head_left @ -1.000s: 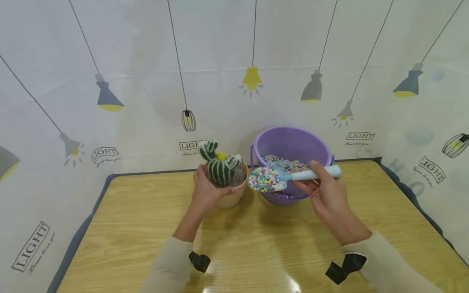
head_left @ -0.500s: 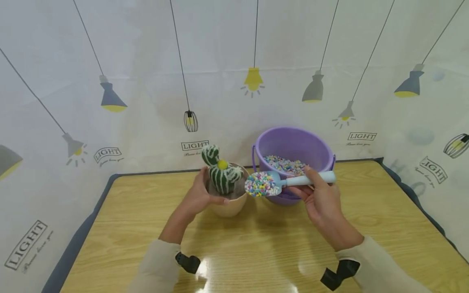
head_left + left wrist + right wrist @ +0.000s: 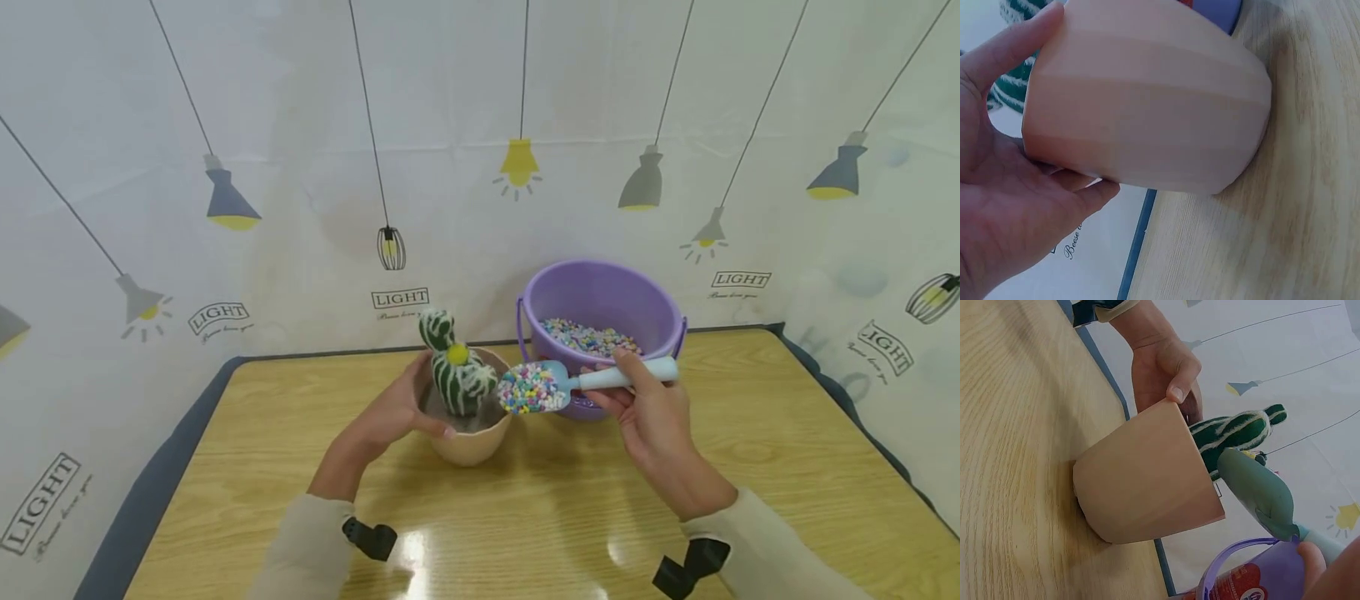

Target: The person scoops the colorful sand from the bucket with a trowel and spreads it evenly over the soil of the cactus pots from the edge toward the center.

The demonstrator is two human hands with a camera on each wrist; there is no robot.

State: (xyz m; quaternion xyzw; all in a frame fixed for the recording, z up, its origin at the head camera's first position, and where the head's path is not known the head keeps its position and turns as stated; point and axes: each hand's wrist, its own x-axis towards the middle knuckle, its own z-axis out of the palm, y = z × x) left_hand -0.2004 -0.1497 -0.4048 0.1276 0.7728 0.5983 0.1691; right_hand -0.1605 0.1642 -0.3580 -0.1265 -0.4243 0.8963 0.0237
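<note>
My left hand (image 3: 392, 412) grips a peach-coloured flowerpot (image 3: 471, 448) by its left side, thumb at the near rim. In the pot stands a green-and-white knitted cactus (image 3: 454, 390) with a yellow flower; a grey filling surrounds it. My right hand (image 3: 662, 417) holds a pale blue scoop (image 3: 603, 379) by its handle, heaped with small multicoloured beads (image 3: 534, 388). The scoop's tip is right at the pot's right rim, level with the cactus. From the right wrist view, the underside of the scoop (image 3: 1260, 492) shows beside the pot's mouth (image 3: 1200, 469).
Behind the scoop stands a purple bucket (image 3: 600, 287) with more multicoloured beads (image 3: 588, 335) inside. The wooden table (image 3: 262, 467) ends at a dark edge along a pale cloth backdrop (image 3: 315, 217) printed with lamps. Both wrists carry black straps.
The flowerpot and left hand have come nearer to me, away from the backdrop. My right hand has brought the loaded scoop slightly left and closer, keeping beside the pot's rim.
</note>
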